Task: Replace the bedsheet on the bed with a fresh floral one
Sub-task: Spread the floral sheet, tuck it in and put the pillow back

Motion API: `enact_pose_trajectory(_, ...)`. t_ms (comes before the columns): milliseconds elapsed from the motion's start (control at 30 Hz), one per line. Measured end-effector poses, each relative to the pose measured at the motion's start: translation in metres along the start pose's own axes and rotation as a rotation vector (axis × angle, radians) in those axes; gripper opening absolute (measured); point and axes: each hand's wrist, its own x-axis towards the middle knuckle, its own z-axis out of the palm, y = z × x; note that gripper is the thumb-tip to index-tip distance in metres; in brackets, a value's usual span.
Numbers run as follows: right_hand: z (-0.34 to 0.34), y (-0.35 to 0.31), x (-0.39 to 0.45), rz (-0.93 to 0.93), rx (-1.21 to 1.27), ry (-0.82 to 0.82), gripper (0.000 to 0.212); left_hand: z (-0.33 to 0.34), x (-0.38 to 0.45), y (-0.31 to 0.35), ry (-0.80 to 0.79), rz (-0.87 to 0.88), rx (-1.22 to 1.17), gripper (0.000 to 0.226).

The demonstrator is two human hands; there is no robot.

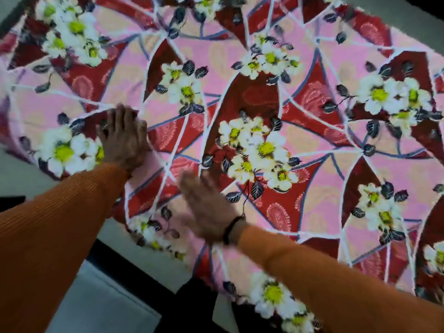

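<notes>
1. The floral bedsheet lies spread out under and ahead of both my hands, filling nearly everything beyond my fingertips and running off the edges of my sight to the right and far ahead.

2. Its ground is pink with faint peach paisley shapes, cut by curving white and grey-blue bands into deep red panels (some of the red carries a lighter paisley print).

3. Clusters of white flowers with yellow-green centres and dark, veined leaves sit all over it; one cluster is just left of my left hand, another just ahead and right of my right hand.

4. My left hand lies flat, palm down, fingers extended and resting on the cloth, gripping nothing.

5. My right hand is also spread, fingers straight and together, at or just above the sheet; it is blurred, so I cannot tell whether it touches. It holds nothing.

6. A dark band circles my right wrist, and orange ribbed sleeves cover both forearms.

7. The sheet's near edge runs diagonally below my wrists, draping slightly over the bed's side; nearer to me than that edge lie a pale floor and a dark strip.
</notes>
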Motion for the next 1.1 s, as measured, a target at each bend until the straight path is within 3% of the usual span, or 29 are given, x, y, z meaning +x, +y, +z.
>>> enact_pose_trajectory(133, -0.02, 0.09, 0.024, 0.546, -0.163, 0.057, 0.082, 0.004, -0.024, -0.024, 0.021, -0.049, -0.046, 0.068)
enact_pose_trajectory(233, -0.018, 0.087, 0.047, 0.638, -0.184, 0.058, 0.089, 0.004, -0.028, -0.051, 0.009, 0.06, -0.03, 0.067)
enact_pose_trajectory(467, 0.036, -0.098, 0.059, 0.122, 0.025, -0.09, 0.095, -0.009, -0.004, -0.115, 0.01, 0.011, -0.064, 0.07)
enact_pose_trajectory(600, 0.043, -0.129, 0.058, -0.008, -0.008, -0.158, 0.086, -0.017, 0.005, -0.144, 0.041, -0.002, -0.074, 0.068)
enact_pose_trajectory(667, 0.041, -0.123, 0.059, -0.039, 0.044, -0.086, 0.073, -0.017, 0.0, -0.157, 0.15, -0.272, -0.163, 0.066)
enact_pose_trajectory(767, 0.036, -0.106, 0.063, -0.158, 0.069, -0.033, 0.054, -0.01, -0.03, -0.169, 0.405, -0.767, -0.484, 0.062)
enact_pose_trajectory(800, 0.034, -0.102, 0.069, -0.218, 0.024, -0.052, 0.049, -0.005, -0.044, -0.168, 0.432, -0.89, -0.616, 0.057)
enact_pose_trajectory(867, 0.028, -0.098, 0.087, -0.351, -0.095, -0.119, 0.045, 0.01, -0.074, -0.163, 0.266, -1.098, -0.837, 0.05)
enact_pose_trajectory(933, 0.019, -0.101, 0.107, -0.474, -0.165, -0.175, 0.041, 0.021, -0.097, -0.156, 0.085, -1.168, -1.016, 0.049)
enact_pose_trajectory(1033, 0.014, -0.118, 0.12, -0.656, -0.239, -0.261, 0.016, 0.027, -0.111, -0.155, 0.127, -1.214, -1.169, 0.045)
enact_pose_trajectory(1100, 0.018, -0.131, 0.119, -0.747, -0.264, -0.36, 0.007, 0.023, -0.107, -0.162, 0.15, -1.194, -1.116, 0.028)
